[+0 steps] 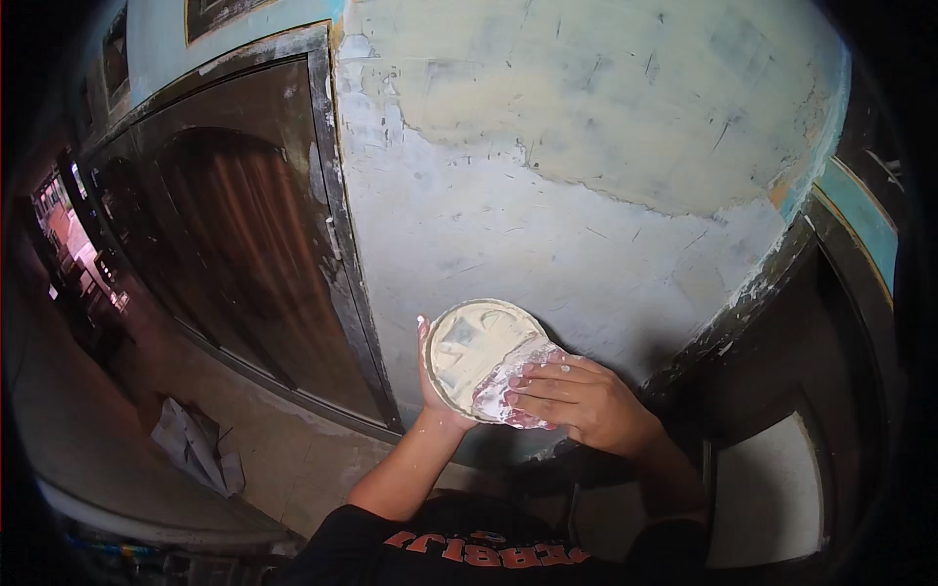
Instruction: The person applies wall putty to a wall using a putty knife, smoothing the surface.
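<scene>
My left hand (437, 398) cups a round tub (431, 363) from its left side and from below, thumb up along the rim. Cream-coloured paste (469, 337), with grey patches and dents in it, fills the tub; how deep it goes is hidden. Over the tub's right side my right hand (591, 402) is closed on a crumpled, white-smeared plastic sheet (503, 384). This sheet lies against the paste and hangs past the lower right rim. White smears mark fingers of both hands.
Ahead rises a wall (489, 225), whitish below and greenish above, with a ragged border. A brown wooden door (234, 215) stands at left. Dark furniture or a doorway (782, 361) with a pale panel (767, 488) is at right. Crumpled white sheeting (195, 444) lies on the floor.
</scene>
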Demonstrator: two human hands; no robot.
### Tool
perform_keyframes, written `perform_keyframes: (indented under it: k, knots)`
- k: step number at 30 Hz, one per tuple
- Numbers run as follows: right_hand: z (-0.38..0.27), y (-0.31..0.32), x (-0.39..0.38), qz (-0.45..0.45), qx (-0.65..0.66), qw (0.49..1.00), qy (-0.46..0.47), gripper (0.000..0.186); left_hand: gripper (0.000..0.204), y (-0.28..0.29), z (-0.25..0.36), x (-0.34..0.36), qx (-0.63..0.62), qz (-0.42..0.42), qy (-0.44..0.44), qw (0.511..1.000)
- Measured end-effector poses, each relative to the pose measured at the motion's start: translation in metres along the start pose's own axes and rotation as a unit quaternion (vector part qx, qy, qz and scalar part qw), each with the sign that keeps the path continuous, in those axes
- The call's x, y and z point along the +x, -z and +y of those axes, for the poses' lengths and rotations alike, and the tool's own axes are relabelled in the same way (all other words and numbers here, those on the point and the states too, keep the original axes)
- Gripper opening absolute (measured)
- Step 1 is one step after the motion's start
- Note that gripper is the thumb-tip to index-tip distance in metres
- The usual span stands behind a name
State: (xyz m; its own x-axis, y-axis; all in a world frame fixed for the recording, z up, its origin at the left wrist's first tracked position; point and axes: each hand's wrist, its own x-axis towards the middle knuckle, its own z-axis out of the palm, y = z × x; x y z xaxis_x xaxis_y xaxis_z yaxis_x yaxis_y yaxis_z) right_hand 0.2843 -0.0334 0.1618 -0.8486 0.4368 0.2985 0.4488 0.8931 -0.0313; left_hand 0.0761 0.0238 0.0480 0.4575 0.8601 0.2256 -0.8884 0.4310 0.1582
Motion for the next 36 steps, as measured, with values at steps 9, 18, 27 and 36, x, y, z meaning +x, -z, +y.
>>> perform_keyframes:
  k: [9, 18, 27, 36]
  knots:
    - [0.003, 0.005, -0.002, 0.019, 0.016, 0.999, -0.023, 0.065, 0.096, 0.005, -0.003, 0.009, -0.007, 0.016, 0.002, 1.000]
    - [0.022, -0.020, -0.036, 0.346, 0.503, 0.752, -0.249, 0.032, 0.095, -0.011, -0.017, 0.023, -0.067, -0.097, 0.070, 0.991]
    - [0.042, -0.008, -0.055, 0.469, 0.642, 0.590, -0.141, 0.038, 0.104, -0.010, -0.033, 0.033, -0.094, -0.090, 0.155, 0.979]
    - [0.060, 0.102, -0.040, 0.462, -0.388, 0.775, -0.188, 0.048, 0.109, -0.016, -0.035, 0.034, -0.030, -0.096, 0.174, 0.980]
